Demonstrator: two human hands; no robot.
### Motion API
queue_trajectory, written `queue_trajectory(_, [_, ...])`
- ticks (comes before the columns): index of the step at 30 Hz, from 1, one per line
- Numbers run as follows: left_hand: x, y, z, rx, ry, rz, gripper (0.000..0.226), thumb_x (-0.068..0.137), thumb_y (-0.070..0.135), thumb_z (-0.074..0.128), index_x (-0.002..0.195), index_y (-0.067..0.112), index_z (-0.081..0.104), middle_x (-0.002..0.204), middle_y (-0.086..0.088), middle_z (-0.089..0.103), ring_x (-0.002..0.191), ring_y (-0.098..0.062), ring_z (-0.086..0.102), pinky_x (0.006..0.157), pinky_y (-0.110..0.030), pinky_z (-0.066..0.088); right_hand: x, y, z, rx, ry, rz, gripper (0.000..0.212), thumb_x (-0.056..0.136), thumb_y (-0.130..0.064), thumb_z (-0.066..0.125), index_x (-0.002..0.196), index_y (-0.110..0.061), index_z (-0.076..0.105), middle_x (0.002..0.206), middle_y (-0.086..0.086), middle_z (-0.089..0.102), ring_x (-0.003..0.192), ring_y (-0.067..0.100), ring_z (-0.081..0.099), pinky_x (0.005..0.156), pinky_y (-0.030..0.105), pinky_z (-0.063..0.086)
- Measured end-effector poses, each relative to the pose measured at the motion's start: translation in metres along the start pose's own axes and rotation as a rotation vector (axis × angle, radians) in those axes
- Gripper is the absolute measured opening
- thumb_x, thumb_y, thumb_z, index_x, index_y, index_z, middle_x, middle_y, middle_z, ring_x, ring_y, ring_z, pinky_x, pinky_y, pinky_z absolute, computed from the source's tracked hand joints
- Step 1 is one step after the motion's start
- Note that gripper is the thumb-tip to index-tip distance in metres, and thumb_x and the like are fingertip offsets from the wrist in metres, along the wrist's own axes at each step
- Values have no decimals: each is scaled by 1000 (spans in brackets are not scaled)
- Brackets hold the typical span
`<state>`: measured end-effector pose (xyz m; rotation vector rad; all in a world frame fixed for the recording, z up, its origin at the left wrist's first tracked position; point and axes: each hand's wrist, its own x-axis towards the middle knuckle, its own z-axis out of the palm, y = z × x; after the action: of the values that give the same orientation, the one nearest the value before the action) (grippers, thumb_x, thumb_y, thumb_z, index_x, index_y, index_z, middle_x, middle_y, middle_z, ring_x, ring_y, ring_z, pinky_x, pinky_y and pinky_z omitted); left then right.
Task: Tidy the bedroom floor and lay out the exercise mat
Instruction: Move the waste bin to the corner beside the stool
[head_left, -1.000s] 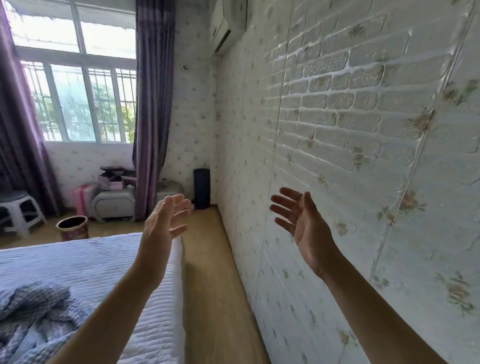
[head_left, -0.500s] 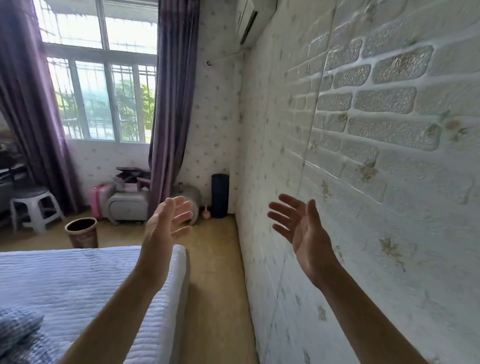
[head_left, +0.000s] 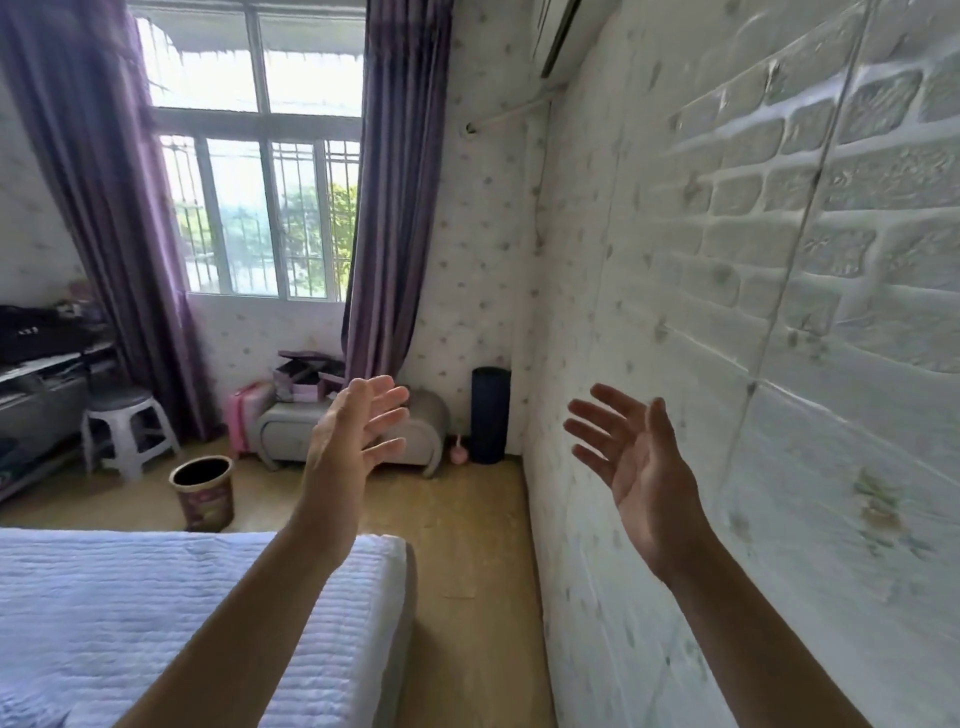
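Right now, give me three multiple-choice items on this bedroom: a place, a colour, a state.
1. The dark roll stands: A in the far corner; B at the person's feet; C in a doorway.
2. The curtains are: A green; B purple; C white.
3. The left hand and right hand are: A open, empty; B fists; C gripping cloth.
Answers: 1 A, it stands upright in the room's far corner; 2 B, both look purple; 3 A, fingers spread, nothing held.
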<state>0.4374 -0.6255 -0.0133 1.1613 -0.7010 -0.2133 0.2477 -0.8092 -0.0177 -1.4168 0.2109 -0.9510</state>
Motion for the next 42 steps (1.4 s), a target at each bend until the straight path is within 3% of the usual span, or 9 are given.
queue_trajectory(6, [143,-34,-6,-37,7,55,52,88,57,41,121,24,63,125,-2,71,118,-21,66,94,-42,52,143,44,25,1,-13,-24,65,91,-59,26,134,-22,57,133,4,68,126,23,63,115,49,41])
queue_trajectory(12, [257,-70,-5,-45,8,63,52,88,58,41,120,24,64,125,-1,72,115,-19,67,92,-39,52,261,87,41,12,-36,-45,61,98,-62,26,133,-23,58,130,1,70,124,19,65,109,42,45])
queue_trajectory(18, [353,-126,-4,-16,38,43,55,88,57,42,123,19,64,126,-4,71,117,-21,67,91,-39,53,369,146,38,63,-64,-20,65,91,-60,29,133,-20,59,131,5,70,124,21,65,107,42,46])
queue_trajectory(23, [448,-189,12,11,65,33,61,88,52,45,130,10,61,130,-10,69,122,-29,64,97,-46,52,469,211,25,94,-90,-16,65,91,-60,28,134,-21,58,131,3,70,125,19,64,108,39,46])
queue_trajectory(31, [618,-273,48,46,134,34,60,88,52,47,131,11,61,128,-9,70,121,-29,65,101,-49,51,669,291,5,137,-135,29,58,101,-54,24,131,-19,60,127,6,71,124,20,65,114,49,42])
queue_trajectory(35, [687,-304,44,41,188,12,56,94,52,50,131,10,60,130,-11,69,122,-31,63,96,-44,53,745,324,14,146,-178,58,60,95,-58,27,128,-21,61,128,6,70,124,19,65,110,42,45])
queue_trajectory(42, [799,-365,13,63,251,31,68,87,52,45,135,6,57,132,-11,67,120,-28,64,89,-38,54,864,408,44,181,-209,107,61,98,-55,27,131,-15,60,130,8,69,126,21,63,115,48,41])
